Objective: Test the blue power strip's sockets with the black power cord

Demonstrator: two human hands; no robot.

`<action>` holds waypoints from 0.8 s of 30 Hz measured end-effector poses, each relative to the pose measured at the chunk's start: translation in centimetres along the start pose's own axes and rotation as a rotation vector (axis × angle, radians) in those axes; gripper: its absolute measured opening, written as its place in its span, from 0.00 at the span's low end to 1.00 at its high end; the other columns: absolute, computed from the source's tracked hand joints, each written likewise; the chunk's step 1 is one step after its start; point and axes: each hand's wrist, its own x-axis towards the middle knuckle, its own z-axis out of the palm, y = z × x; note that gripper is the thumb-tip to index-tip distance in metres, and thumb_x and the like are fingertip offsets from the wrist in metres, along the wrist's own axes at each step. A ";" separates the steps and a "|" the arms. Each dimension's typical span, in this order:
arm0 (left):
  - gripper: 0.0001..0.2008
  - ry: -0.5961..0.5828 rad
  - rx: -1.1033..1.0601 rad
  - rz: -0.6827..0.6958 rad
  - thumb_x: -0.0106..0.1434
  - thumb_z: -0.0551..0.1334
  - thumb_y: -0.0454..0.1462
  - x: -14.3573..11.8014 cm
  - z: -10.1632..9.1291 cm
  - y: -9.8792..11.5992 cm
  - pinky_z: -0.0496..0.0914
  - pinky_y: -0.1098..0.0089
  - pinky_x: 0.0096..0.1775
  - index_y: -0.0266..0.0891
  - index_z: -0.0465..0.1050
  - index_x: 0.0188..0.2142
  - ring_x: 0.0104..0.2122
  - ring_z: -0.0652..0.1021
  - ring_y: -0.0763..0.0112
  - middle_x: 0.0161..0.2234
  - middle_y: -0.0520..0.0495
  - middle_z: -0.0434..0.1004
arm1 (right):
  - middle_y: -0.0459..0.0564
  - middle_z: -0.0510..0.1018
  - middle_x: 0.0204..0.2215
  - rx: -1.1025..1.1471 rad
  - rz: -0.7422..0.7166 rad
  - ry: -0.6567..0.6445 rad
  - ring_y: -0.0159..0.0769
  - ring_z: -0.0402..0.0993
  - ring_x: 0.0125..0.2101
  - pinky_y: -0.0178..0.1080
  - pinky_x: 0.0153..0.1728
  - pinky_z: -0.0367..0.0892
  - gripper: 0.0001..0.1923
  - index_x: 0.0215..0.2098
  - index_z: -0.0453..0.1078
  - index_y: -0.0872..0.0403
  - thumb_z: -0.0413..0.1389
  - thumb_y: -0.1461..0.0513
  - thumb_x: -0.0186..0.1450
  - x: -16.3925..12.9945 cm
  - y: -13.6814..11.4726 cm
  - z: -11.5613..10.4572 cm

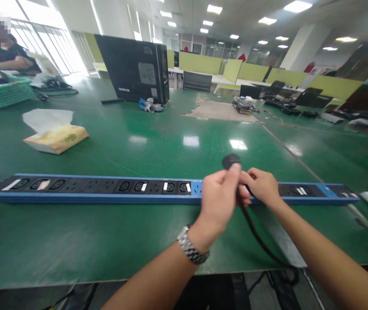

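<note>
Big green counter (106, 241) takes up most of the view, and a long blue power strip (106, 189) lies across it, parallel to the near edge and reaching almost to the right edge. Behind it, toward the far edge, a black computer tower (135, 69) stands upright. A green basket (3, 92) sits at the far left corner beside another person's arm (6, 64), and a tissue pack (56, 137) lies toward the left side, well clear of the strip.

Both hands meet over the right part of the strip. The left hand (219, 198) is curled closed around a black plug (231, 161), thumb and fingers pinching it, with the plug's rounded top poking out above the fingers. The right hand (261, 187) rests on the strip just beside it, fingers bent and pressing down; I can't tell if it grips anything. The black cord (258, 239) runs from under the hands off the near edge.

Progress-wise, I'd say the plug looks right at the sockets but isn't clearly seated. Most sockets along the left stretch are bare.
</note>
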 end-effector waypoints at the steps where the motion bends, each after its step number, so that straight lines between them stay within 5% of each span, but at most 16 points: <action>1: 0.23 0.114 0.013 -0.035 0.57 0.60 0.55 -0.1 -1.8 0.4 0.66 0.75 0.19 0.35 0.72 0.26 0.14 0.71 0.76 0.15 0.52 0.70 | 0.48 0.75 0.22 -0.004 0.009 -0.001 0.35 0.67 0.25 0.34 0.25 0.50 0.24 0.27 0.73 0.51 0.46 0.45 0.64 0.1 -0.1 0.1; 4: 0.24 0.286 0.143 -0.193 0.55 0.61 0.54 -0.5 -6.7 0.1 0.62 0.77 0.16 0.33 0.71 0.23 0.14 0.73 0.74 0.16 0.47 0.73 | 0.48 0.76 0.23 -0.019 0.028 -0.001 0.36 0.68 0.26 0.35 0.25 0.50 0.23 0.26 0.73 0.50 0.47 0.45 0.63 0.4 -0.4 0.1; 7: 0.24 0.265 0.263 -0.269 0.55 0.60 0.54 -0.8 -8.6 -0.9 0.59 0.78 0.13 0.33 0.70 0.20 0.12 0.71 0.74 0.14 0.46 0.72 | 0.48 0.76 0.24 -0.023 0.051 0.016 0.36 0.68 0.27 0.34 0.25 0.50 0.22 0.26 0.73 0.50 0.48 0.45 0.63 0.3 -0.6 0.0; 24: 0.24 0.320 0.453 -0.211 0.59 0.57 0.51 -0.2 -6.8 -3.1 0.52 0.78 0.12 0.36 0.67 0.16 0.08 0.63 0.79 0.09 0.52 0.62 | 0.47 0.76 0.23 -0.052 0.048 0.001 0.36 0.68 0.26 0.35 0.24 0.50 0.21 0.27 0.73 0.49 0.47 0.46 0.63 -0.1 -0.7 -0.1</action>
